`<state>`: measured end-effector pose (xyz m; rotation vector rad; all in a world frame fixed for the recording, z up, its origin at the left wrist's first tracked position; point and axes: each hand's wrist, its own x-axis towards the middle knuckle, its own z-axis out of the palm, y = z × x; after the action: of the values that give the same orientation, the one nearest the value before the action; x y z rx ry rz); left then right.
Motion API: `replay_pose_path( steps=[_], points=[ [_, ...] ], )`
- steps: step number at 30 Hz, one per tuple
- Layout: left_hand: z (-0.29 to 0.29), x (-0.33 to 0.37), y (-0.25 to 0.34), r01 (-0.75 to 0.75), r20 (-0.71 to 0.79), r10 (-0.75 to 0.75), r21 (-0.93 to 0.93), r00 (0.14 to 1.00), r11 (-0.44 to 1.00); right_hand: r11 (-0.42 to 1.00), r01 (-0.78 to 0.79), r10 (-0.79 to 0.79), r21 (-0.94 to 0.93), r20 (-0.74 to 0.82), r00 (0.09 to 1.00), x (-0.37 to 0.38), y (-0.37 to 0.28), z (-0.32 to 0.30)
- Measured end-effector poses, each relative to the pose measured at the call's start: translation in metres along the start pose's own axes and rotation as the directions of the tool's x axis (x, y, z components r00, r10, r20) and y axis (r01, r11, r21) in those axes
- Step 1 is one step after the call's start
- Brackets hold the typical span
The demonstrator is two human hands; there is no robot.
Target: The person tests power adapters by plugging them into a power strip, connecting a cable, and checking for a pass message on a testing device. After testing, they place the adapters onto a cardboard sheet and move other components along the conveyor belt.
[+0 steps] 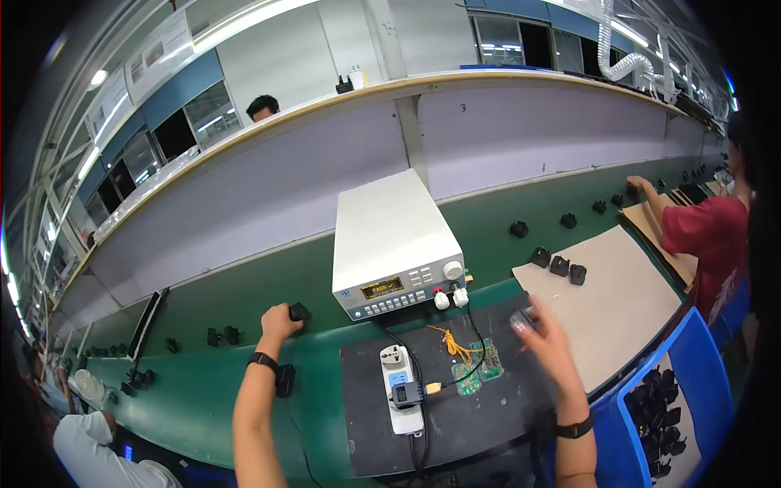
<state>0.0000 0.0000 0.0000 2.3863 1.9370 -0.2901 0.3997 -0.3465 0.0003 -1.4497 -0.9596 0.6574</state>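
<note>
Left hand grips a black adapter at its right; right hand, blurred, holds a dark block

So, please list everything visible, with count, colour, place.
Tester: one, white, on bench
Mat: one, dark grey, before tester
Power strip: one, white, on mat
Circuit boards: at least two, green, on mat
Wire bundle: one, yellow, on mat
Adapters: many, black, bench, sheet, bin
Sheet: one, tan, right of mat
Bin: one, blue, lower right
Bench: one, green, underneath
Partition: one, lilac, behind bench
Other people: at least three, around bench
Left hand: one, holding adapter
Right hand: one, holding dark item
</note>
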Motion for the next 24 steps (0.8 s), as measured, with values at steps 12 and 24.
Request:
replay_pose_path(
  steps=[12,24],
  points=[
    [-0.050,-0.231,0.110,-0.877,-0.670,0.736,0.295,0.093,0.379,0.783,-0.525,0.166,0.334,0.701,0.694,-0.040,-0.048,0.102],
    [-0.055,-0.218,0.133,-0.892,-0.489,0.747,-0.204,0.451,0.404,0.767,-0.561,0.153,0.310,0.761,0.630,-0.012,-0.042,0.123]
  ],
)
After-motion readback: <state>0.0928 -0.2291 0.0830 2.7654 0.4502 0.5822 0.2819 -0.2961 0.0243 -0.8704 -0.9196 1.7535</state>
